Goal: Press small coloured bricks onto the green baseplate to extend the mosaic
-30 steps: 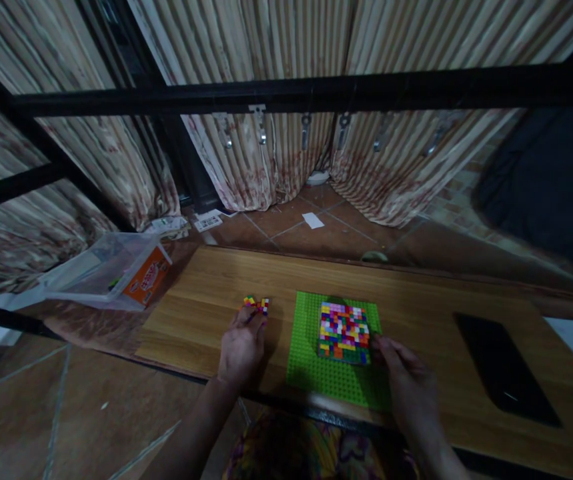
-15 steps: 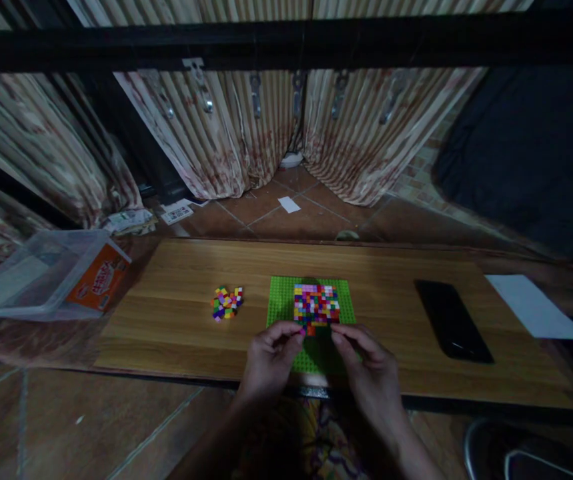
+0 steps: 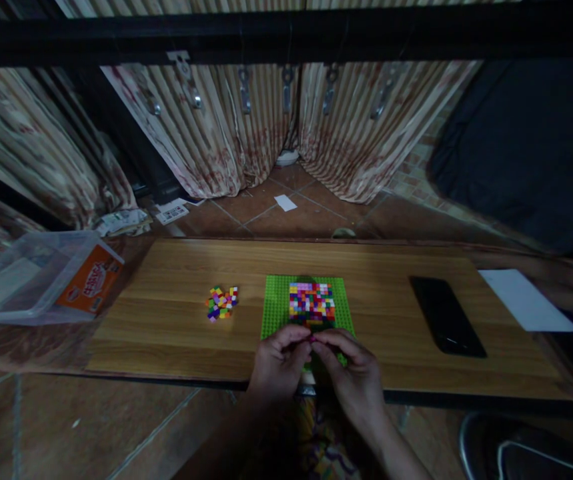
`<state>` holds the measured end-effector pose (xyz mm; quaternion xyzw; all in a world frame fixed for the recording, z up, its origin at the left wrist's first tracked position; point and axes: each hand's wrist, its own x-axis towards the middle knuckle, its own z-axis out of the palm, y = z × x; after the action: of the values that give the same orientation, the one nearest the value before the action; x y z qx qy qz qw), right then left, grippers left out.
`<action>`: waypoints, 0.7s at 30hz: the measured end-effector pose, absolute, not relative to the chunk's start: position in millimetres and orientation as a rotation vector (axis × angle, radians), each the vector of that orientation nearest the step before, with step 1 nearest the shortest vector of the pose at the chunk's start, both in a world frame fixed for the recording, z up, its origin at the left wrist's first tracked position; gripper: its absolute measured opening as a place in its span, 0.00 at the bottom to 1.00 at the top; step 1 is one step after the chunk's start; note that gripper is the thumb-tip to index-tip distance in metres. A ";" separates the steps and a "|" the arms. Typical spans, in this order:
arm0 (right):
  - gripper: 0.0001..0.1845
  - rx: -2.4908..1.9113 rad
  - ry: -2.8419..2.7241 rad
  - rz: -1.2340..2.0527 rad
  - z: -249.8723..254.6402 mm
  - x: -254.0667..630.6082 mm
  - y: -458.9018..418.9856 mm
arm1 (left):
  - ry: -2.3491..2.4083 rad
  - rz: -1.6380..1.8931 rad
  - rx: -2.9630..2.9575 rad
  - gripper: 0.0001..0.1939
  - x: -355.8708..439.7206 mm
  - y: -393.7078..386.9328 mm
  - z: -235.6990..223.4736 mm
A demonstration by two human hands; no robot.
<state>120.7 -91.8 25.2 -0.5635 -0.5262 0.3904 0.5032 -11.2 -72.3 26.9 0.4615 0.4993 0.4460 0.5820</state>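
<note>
Over the near part of a green studded baseplate (image 3: 275,303), my two hands meet fingertip to fingertip. My left hand (image 3: 280,357) pinches a tiny magenta building brick (image 3: 311,339) between thumb and forefinger. From the other side, the thumb and forefinger of my right hand (image 3: 349,363) close on the same brick, whose shape is mostly covered by fingers. Rows of mixed-colour bricks (image 3: 311,301) form a block on the baseplate just beyond my fingertips. A pile of loose small bricks (image 3: 221,303) lies on the wooden table (image 3: 176,347) left of the baseplate.
On the right side of the table lies a black phone-like slab (image 3: 447,317), with a white sheet (image 3: 526,300) beyond it. A clear plastic tub (image 3: 31,280) with an orange label stands off the left end. Striped curtains (image 3: 246,147) hang behind the table.
My hands have come together; the right has moved left to the magenta brick held by the left. Both sit slightly nearer to me. The whole view has shifted slightly.
</note>
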 end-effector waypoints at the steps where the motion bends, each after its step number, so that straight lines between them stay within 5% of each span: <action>1: 0.07 -1.371 -1.281 0.923 25.2 123.2 -90.6 | 1.176 1.033 1.094 0.09 -10.8 -72.3 26.4; 9: 0.07 -1.426 -1.334 0.582 20.8 150.3 -57.8 | 1.404 1.065 1.538 0.12 -18.7 -69.7 23.8; 21: 0.09 -1.471 -1.317 0.631 7.8 150.5 -42.2 | 1.527 1.104 1.513 0.11 -37.6 -60.7 12.2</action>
<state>150.5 -42.2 7.8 -0.6106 -0.5467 0.2622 0.5095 -37.6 -60.7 12.2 0.5853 0.5907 0.4272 0.3549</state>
